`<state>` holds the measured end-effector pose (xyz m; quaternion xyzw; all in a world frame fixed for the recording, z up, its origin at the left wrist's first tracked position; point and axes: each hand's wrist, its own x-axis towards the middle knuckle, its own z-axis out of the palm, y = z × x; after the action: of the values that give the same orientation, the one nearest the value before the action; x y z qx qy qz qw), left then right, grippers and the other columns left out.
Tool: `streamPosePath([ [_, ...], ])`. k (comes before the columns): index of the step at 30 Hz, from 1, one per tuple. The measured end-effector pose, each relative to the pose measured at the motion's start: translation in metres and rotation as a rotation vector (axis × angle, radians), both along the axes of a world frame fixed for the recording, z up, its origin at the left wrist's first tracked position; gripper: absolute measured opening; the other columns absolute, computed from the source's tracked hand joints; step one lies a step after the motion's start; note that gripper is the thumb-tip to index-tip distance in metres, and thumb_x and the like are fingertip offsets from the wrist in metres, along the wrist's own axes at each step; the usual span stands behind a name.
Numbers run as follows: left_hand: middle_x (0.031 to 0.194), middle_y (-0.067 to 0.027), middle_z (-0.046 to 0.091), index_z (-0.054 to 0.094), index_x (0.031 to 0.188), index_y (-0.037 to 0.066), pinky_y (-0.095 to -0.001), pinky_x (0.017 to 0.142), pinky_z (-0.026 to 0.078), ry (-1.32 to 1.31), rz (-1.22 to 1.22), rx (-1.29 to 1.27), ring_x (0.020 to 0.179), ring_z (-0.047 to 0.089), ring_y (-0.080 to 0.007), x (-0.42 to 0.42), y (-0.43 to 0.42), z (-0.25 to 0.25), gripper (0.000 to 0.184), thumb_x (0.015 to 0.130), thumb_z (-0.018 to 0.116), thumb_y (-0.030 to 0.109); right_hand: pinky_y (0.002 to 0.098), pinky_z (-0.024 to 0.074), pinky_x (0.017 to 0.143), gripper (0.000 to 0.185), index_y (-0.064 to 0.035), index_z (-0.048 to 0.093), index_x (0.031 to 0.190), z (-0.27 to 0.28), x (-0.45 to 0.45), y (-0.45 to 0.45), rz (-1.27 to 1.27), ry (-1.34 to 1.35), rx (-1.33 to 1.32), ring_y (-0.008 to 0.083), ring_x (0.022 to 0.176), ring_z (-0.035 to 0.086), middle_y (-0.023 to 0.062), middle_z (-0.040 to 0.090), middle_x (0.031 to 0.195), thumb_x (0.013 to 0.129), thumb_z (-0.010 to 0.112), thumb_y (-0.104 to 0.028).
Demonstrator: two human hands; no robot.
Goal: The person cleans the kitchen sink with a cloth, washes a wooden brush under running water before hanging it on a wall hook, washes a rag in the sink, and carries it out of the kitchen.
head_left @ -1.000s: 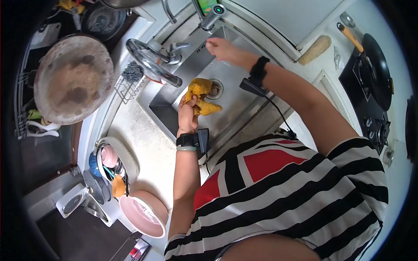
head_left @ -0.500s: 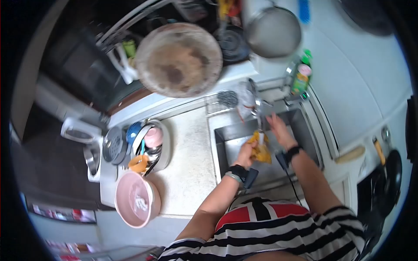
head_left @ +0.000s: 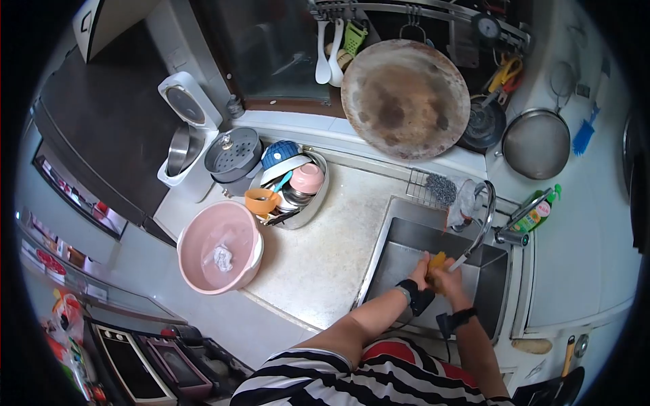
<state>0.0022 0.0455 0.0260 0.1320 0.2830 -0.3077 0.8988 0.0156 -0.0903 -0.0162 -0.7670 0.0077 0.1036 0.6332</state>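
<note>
A yellow cloth (head_left: 437, 260) is squeezed between my two hands over the steel sink (head_left: 393, 264), just under the spout of the curved faucet (head_left: 489, 216). My left hand (head_left: 420, 272) is closed around the cloth's left side. On the other side my right hand (head_left: 447, 279) wraps it, with fingers bent, directly beneath the spout where water seems to run. Most of the cloth is hidden by my fingers. Both wrists carry black straps with small devices.
Left of the sink, the counter (head_left: 338, 237) holds a dish basin (head_left: 318, 203) full of bowls and a pink tub (head_left: 220, 247). A large stained lid (head_left: 406, 98) stands behind. Right of the faucet is a green soap bottle (head_left: 539, 211).
The view has turned toward the counter on the left. My right hand, earlier apart from the cloth with its fingers spread, has come to my left hand and closed on the cloth.
</note>
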Motion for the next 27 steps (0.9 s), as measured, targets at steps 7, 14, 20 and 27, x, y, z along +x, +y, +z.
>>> streamPosePath([
  [7, 0.089, -0.0097, 0.062, 0.058, 0.092, 0.005, -0.0406, 0.076, 0.048, -0.171, 0.071, -0.174, 0.081, 0.059, -0.0273, 0.019, -0.028, -0.112, 0.050, 0.094, 0.042, 0.053, 0.0318, 0.0458, 0.064, 0.028, 0.0020, 0.062, 0.085, 0.080, -0.039, 0.034, 0.042, -0.101, -0.080, 0.0164, 0.068, 0.057, 0.0081, 0.063, 0.074, 0.086, 0.063, -0.026],
  [14, 0.098, -0.0091, 0.060, 0.057, 0.101, 0.007, -0.0329, 0.079, 0.046, -1.162, -0.043, 0.653, 0.090, 0.058, -0.0197, 0.019, -0.049, -0.146, 0.024, 0.091, 0.051, 0.028, 0.0469, 0.0454, 0.063, 0.037, 0.0046, 0.063, 0.080, 0.027, -0.020, 0.019, -0.080, -0.430, -0.633, 0.0423, 0.073, 0.061, 0.0266, 0.061, 0.072, 0.090, 0.050, -0.028],
  [20, 0.129, -0.0039, 0.052, 0.049, 0.130, 0.013, -0.0332, 0.092, 0.042, -0.301, -0.254, 0.235, 0.115, 0.051, -0.0183, -0.021, -0.027, -0.023, 0.065, 0.084, 0.053, 0.060, 0.0466, 0.0469, 0.064, 0.035, 0.0050, 0.061, 0.079, 0.026, 0.003, -0.008, -0.156, -0.248, -0.578, 0.0426, 0.075, 0.061, 0.0267, 0.061, 0.075, 0.090, 0.050, -0.026],
  [27, 0.137, -0.0052, 0.046, 0.041, 0.138, 0.015, -0.0482, 0.100, 0.037, -0.353, -0.181, 0.027, 0.125, 0.044, -0.0240, -0.007, -0.017, -0.026, 0.079, 0.086, 0.028, 0.073, 0.0356, 0.0499, 0.060, 0.026, 0.0016, 0.058, 0.075, 0.010, 0.028, -0.034, -0.242, 0.079, 0.118, 0.0238, 0.066, 0.063, 0.0125, 0.063, 0.071, 0.087, 0.059, -0.022],
])
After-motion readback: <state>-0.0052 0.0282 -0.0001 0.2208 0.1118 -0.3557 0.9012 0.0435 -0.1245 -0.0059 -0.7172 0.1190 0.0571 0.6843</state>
